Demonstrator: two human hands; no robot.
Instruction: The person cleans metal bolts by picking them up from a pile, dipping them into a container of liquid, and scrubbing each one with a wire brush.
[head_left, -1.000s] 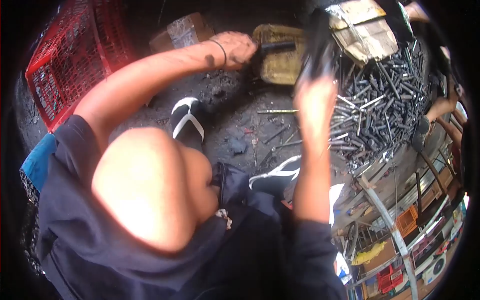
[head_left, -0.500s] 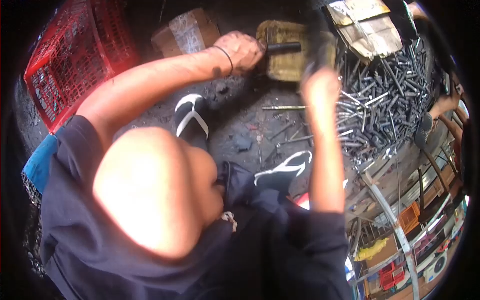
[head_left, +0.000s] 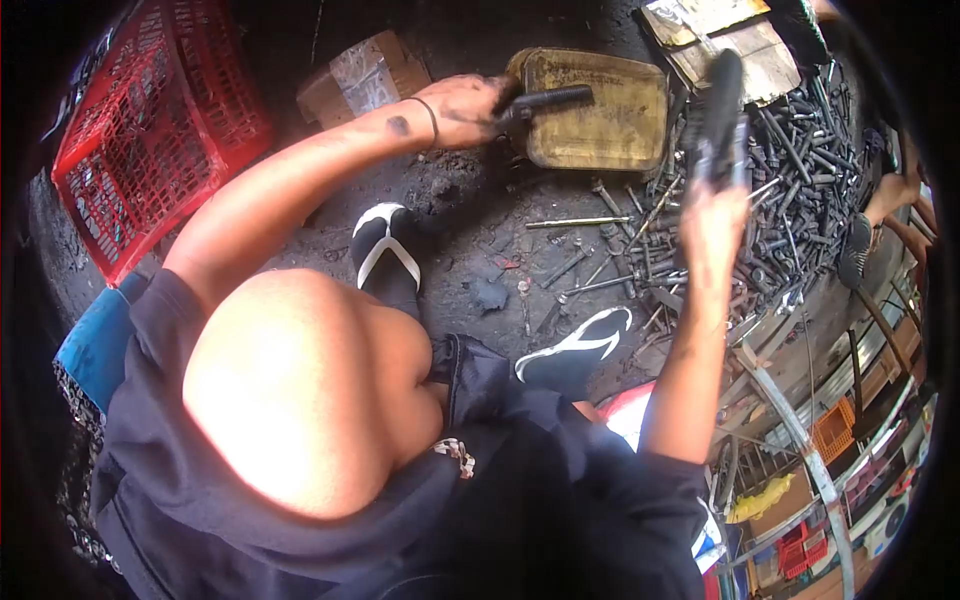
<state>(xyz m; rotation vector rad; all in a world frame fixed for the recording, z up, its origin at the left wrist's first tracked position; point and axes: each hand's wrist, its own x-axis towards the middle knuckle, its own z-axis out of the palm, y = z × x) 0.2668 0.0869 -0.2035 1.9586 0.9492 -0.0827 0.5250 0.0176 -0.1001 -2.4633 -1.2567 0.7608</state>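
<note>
My left hand (head_left: 468, 108) is closed around one end of a dark thick bolt (head_left: 555, 98), whose free length points right over a yellowish tray-like container (head_left: 600, 140). My right hand (head_left: 714, 215) is wrapped round a long dark tool (head_left: 722, 95), held upright in this view above the heap of bolts. Motion smears the tool, and I cannot tell its kind. Under and around it lies a large pile of dark metal bolts and rods (head_left: 790, 190) on the dirty floor.
A red plastic crate (head_left: 140, 140) stands at the left, with a cardboard box (head_left: 375, 75) nearer the middle. Flattened cardboard (head_left: 735, 50) lies at the pile's far edge. My slippered feet (head_left: 388, 245) flank loose bolts. Another person's foot (head_left: 858, 245) is at the right.
My right hand has swung right with the dark tool, away from the bolt and the container. My left hand has shifted slightly left and down, still holding the bolt.
</note>
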